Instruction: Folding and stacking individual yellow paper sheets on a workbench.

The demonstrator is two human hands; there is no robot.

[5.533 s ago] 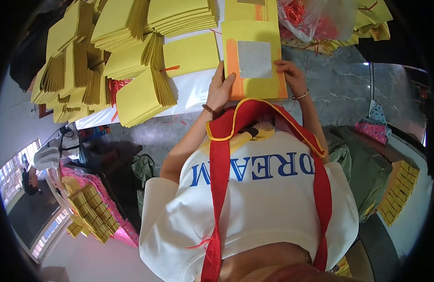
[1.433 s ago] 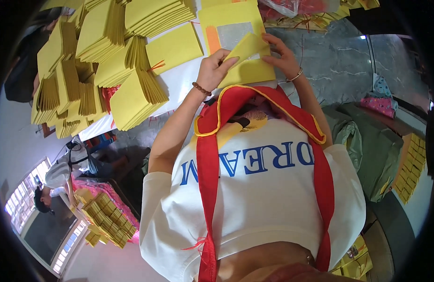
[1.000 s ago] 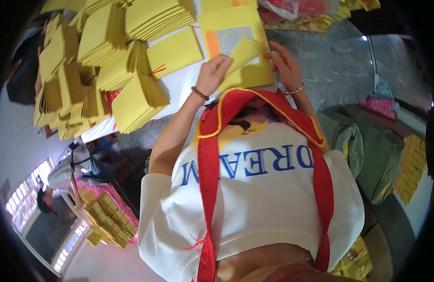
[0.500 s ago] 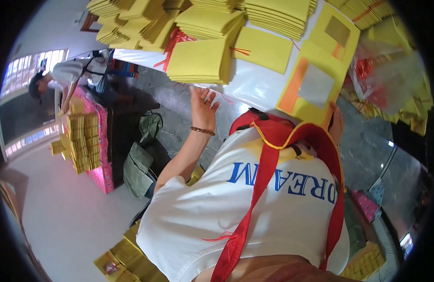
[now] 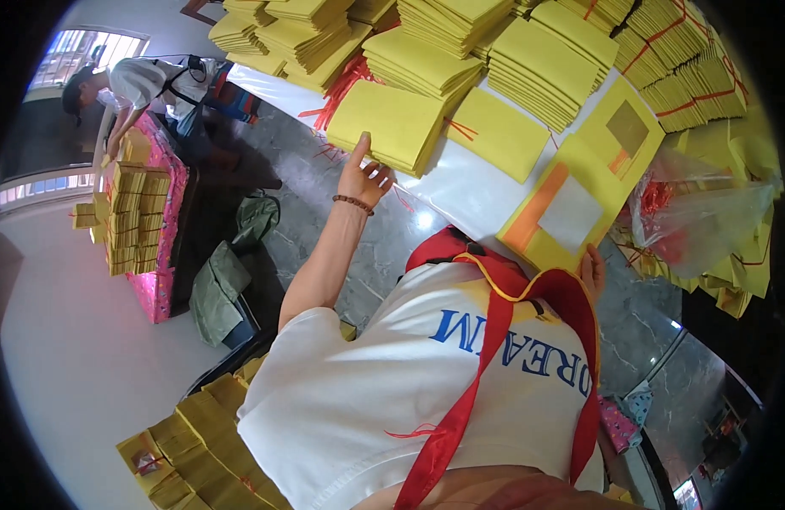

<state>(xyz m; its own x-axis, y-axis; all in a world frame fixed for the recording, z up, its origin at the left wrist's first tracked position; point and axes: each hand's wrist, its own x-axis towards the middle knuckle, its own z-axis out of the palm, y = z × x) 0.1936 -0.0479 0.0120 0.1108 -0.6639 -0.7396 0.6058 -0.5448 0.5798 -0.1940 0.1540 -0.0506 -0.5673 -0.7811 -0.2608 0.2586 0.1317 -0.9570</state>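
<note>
My left hand [image 5: 363, 180] is at the near edge of a stack of folded yellow papers [image 5: 384, 123], fingers apart. Its raised finger meets the stack's front edge; the others curl loosely, with nothing held. On the right, a large yellow paper sheet [image 5: 571, 248] with an orange stripe and a pale window panel lies at the table's front edge. My right hand [image 5: 591, 274] has its fingers on that sheet's right edge, with the palm partly hidden by my apron. Above it lies another yellow sheet [image 5: 637, 106] with a darker window.
A white-covered table [image 5: 452, 200] bears several yellow paper stacks. Red ties [image 5: 346, 93] lie among them. A clear plastic bag [image 5: 698, 212] with red ties is at the right. Left, a person [image 5: 159, 89] leans over a pink-covered table [image 5: 165, 229] with tied yellow bundles [image 5: 138, 212].
My left hand has come up to the yellow stack, its raised finger reaching the front edge. My right hand stays by the sheet's edge. The view has shifted slightly.
</note>
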